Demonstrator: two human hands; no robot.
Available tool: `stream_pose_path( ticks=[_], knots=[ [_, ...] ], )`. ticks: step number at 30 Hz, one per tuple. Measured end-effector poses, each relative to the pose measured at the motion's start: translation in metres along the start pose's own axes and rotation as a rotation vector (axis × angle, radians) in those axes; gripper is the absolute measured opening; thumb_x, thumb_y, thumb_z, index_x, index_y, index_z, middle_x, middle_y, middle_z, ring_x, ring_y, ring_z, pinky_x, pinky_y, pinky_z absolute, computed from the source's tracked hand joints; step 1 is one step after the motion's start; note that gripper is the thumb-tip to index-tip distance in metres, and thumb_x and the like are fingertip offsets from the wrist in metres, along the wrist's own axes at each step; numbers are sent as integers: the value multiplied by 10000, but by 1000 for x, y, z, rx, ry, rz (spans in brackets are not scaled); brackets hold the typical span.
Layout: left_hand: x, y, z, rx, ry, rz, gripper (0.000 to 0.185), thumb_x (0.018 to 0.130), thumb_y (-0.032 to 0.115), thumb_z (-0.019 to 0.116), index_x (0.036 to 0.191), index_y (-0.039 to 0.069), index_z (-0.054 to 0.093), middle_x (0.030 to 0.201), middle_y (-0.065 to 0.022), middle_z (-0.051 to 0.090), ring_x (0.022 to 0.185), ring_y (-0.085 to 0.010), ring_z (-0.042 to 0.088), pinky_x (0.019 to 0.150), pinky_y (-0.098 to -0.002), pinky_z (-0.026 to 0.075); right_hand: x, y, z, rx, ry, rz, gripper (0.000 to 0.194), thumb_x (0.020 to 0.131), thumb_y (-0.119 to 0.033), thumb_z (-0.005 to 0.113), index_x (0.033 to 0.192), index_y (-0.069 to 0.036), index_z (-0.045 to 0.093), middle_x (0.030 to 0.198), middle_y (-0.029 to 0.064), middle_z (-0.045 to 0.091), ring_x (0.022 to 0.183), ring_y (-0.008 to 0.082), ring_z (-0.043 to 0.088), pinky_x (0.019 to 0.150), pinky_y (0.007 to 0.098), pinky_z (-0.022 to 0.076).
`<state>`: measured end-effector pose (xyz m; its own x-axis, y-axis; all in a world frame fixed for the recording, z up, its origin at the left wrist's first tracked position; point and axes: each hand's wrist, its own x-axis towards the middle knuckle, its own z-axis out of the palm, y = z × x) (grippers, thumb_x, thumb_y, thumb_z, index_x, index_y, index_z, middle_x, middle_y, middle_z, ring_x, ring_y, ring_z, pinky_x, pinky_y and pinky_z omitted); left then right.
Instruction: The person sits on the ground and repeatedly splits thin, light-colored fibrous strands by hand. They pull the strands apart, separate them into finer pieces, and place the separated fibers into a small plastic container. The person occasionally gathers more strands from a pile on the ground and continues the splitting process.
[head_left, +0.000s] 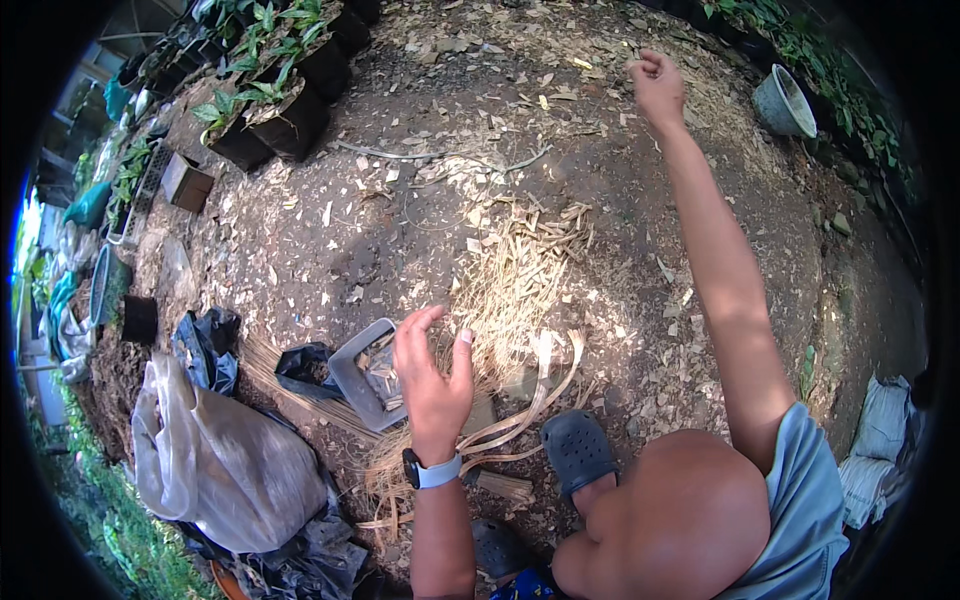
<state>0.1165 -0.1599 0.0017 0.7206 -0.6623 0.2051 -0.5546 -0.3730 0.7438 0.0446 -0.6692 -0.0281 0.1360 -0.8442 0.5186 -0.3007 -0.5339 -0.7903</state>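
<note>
My left hand (433, 375), with a watch on its wrist, has its fingers apart just right of a grey plastic tray (346, 369) that holds some pieces. Far ahead at the upper right, my right hand (660, 86) is raised over the leaf-strewn ground with its fingers curled; something small may be between the fingertips, but I cannot tell. Between the hands lies a heap of thin pale fibres (514, 300), with short cut pieces (559, 229) at its far end. Flat pale strips (544, 379) curve from near my left wrist toward the heap.
A filled white sack (232, 465) and black plastic (206, 349) lie at the left, by a bundle of thin sticks (322, 401). Potted plants in black bags (289, 124) stand at the upper left, a grey bucket (784, 101) at the upper right. My clog (579, 450) is near the strips.
</note>
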Motion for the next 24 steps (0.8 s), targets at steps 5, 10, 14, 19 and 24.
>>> stream_pose_path(
  ticks=[5, 10, 14, 19, 24],
  knots=[
    [36, 36, -22, -162, 88, 42, 482, 910, 113, 769, 1345, 12, 586, 1334, -186, 598, 1257, -320, 566, 1091, -448, 424, 57, -144, -109, 439, 392, -496, 329, 966, -154, 781, 1230, 19, 689, 1015, 38, 730, 908, 95, 661, 843, 231, 533],
    [80, 104, -32, -483, 59, 411, 790, 854, 192, 841, 1507, -23, 453, 1476, -188, 529, 1401, -299, 495, 1154, -445, 403, -49, -282, -136, 436, -252, -609, 282, 980, -65, 732, 1242, 30, 689, 1059, 61, 737, 899, 95, 675, 811, 237, 552],
    [106, 134, -42, -809, -292, 421, 638, 921, 189, 811, 1452, -9, 517, 1237, -106, 634, 1188, -198, 595, 1039, -357, 479, -120, -327, -118, 724, -973, -311, 329, 969, -26, 719, 1291, 28, 679, 1147, 74, 728, 990, 90, 672, 893, 246, 553],
    [45, 94, -127, -712, -301, 33, 277, 1107, 238, 556, 1112, 0, 697, 753, 61, 544, 635, -14, 444, 576, -194, 376, -46, -312, -113, 886, -533, -301, 318, 998, -43, 694, 1302, 45, 664, 988, 64, 744, 734, 64, 635, 636, 189, 517],
    [-56, 45, -230, -582, -39, -208, 292, 1123, 243, 505, 962, 18, 596, 667, 57, 425, 536, -29, 315, 511, -221, 298, -16, -237, -112, 663, -752, -239, 296, 1025, -203, 702, 1254, -16, 701, 1090, 67, 734, 976, 103, 658, 815, 239, 521]
  ],
)
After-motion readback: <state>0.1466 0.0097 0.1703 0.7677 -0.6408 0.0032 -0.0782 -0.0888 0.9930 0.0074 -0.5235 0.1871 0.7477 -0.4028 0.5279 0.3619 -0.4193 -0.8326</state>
